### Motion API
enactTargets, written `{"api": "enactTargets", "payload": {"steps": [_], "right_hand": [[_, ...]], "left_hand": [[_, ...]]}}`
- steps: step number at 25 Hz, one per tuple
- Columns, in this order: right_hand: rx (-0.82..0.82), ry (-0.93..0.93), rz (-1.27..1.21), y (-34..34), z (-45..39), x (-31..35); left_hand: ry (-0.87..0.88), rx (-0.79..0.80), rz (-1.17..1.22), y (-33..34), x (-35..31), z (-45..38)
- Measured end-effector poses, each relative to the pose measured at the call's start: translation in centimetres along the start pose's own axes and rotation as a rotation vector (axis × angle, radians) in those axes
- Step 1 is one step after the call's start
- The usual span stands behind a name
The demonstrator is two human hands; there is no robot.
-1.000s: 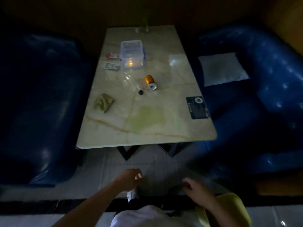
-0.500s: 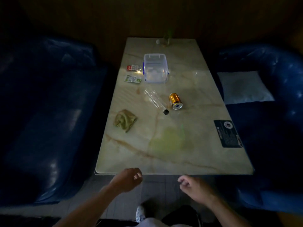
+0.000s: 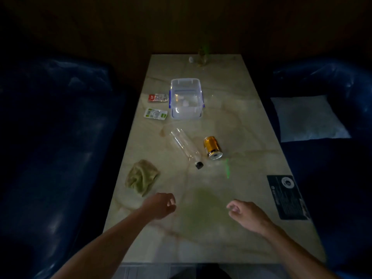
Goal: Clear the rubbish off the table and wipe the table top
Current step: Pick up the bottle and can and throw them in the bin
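Beyond the gold can [image 3: 213,147] on the worktop [image 3: 237,121], a clear plastic tub [image 3: 186,98] holds small pale lumps; left hand [image 3: 161,206] and right hand [image 3: 248,215] hover nearer, fingers loosely curled, empty.

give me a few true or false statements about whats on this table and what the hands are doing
1. The gold can lies on its side. True.
2. The left hand is gripping the cloth. False: it holds nothing, and the cloth lies crumpled on the table just beyond it.
3. The clear bottle stands upright. False: it lies flat, black cap towards the person.
4. Two sauce packets lie left of the plastic container. True.
5. The right hand holds the can. False: it is empty, well short of the can.
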State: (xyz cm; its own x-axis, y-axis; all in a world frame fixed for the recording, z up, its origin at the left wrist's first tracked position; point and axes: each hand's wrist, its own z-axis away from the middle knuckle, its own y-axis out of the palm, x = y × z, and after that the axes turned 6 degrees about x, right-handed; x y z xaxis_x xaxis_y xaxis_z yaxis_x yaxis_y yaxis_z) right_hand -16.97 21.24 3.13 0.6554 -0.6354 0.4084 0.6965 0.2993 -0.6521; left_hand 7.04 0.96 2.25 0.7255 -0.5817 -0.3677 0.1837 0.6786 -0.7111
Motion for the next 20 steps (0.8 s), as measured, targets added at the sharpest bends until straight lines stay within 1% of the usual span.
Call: {"api": "enactTargets", "payload": {"steps": [3,6,9,12,14,17,20], "right_hand": [[-0.026,-0.002,0.021,-4.2,-3.5,-0.4],[-0.104,0.019,0.031,-7.8,-6.8,-0.3],[-0.185,0.005,0.065,-10.9,-10.1,0.3],[-0.22,-0.008,0.077,-12.8,-13.2,1.4],[-0.219,-0.007,0.057,-13.5,-15.1,2.3],[-0.202,0.05,-0.057,-13.7,-17.6,3.5],[-0.178,0.112,-0.131,-13.2,-19.8,4.1]], "left_hand": [[-0.091,-0.014,0.051,-3.1,-1.2,-3.6],[-0.196,-0.032,0.06,-6.0,-2.0,-6.8],[-0.268,-0.11,0.138,-8.7,-3.0,-10.0],[-0.331,-0.191,0.213,-10.3,-3.9,-13.0],[-0.373,-0.253,0.32,-10.5,-4.5,-14.7],[-0.448,-0.326,0.583,-10.2,-5.2,-17.2],[-0.543,-0.36,0.783,-9.1,-5.8,-19.0]]}}
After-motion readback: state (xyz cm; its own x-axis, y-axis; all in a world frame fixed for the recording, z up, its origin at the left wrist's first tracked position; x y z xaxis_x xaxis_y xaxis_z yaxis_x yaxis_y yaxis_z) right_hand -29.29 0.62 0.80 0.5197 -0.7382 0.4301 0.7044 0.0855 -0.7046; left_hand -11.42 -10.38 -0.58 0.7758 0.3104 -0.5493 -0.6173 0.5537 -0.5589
